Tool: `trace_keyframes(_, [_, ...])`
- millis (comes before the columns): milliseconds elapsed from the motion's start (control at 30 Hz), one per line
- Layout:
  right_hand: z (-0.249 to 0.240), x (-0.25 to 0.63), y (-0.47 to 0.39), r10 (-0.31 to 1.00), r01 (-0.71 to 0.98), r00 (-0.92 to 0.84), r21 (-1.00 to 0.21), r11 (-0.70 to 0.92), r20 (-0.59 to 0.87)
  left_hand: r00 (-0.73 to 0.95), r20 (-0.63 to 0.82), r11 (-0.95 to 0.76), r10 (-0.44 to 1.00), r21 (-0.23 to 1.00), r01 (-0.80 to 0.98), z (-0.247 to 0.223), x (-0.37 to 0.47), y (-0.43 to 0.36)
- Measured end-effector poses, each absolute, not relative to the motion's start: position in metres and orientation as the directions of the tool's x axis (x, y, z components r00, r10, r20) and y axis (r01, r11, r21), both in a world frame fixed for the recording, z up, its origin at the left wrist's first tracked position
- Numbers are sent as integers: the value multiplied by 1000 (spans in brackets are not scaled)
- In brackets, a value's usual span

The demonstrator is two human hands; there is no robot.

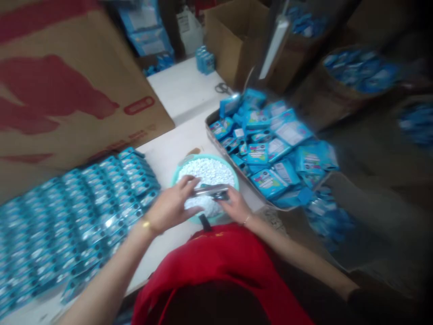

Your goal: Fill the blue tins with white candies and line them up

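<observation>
A small, flat, shiny packet (212, 190) with dark and bluish parts is held level between my two hands; blur hides its exact kind. My left hand (174, 203) is at the packet's left end, fingers on the far side and thumb lower and nearer me. At the right end, my right hand (237, 206) pinches it between thumb and fingers. Directly below both hands is a round teal basin (236, 178), filled with small white pellets (206, 169). A dark strip (204, 223) crosses the basin's near edge.
Rows of blue packs (77, 216) cover the table on the left, before a large cardboard box (67, 90). A tray (216, 140) heaped with blue packs (270, 149) is at right. Scissors (222, 88) lie farther back, near an open carton (233, 40). Sacks (361, 72) of blue packs stand far right.
</observation>
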State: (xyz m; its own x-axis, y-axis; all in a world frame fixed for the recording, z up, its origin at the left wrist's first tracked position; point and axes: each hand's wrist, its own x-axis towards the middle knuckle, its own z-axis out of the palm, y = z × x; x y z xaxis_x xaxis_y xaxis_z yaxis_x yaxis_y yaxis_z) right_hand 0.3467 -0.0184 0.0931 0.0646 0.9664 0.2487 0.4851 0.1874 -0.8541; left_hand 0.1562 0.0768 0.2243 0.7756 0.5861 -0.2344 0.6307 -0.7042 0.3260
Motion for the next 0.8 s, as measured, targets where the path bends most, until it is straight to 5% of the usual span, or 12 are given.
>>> trace_keyframes(133, [98, 340, -26, 981, 459, -54, -867, 192, 189, 794, -276, -636, 541, 484, 601, 174, 155, 65])
trace_keyframes(233, [103, 366, -21, 962, 614, -123, -743, 266, 242, 738, -219, -558, 638, 529, 640, 165, 132, 55])
trace_keyframes(367, [103, 449, -11, 954, 921, 235, -356, -157, 186, 437, -70, -354, 897, 481, 802, 170, 68, 51])
trace_keyframes(500, [97, 507, -8, 880, 878, 451, -102, -468, -148, 157, -128, -115, 979, 287, 951, 143, 3, 55])
trace_keyframes(667, [85, 506, -6, 818, 856, 404, -146, -496, -410, 48, -331, -41, 942, 30, 999, 85, -26, 61])
trace_keyframes(800, [70, 513, -5, 853, 786, 401, -352, -508, -336, -46, -282, 34, 958, -46, 998, 58, -26, 72])
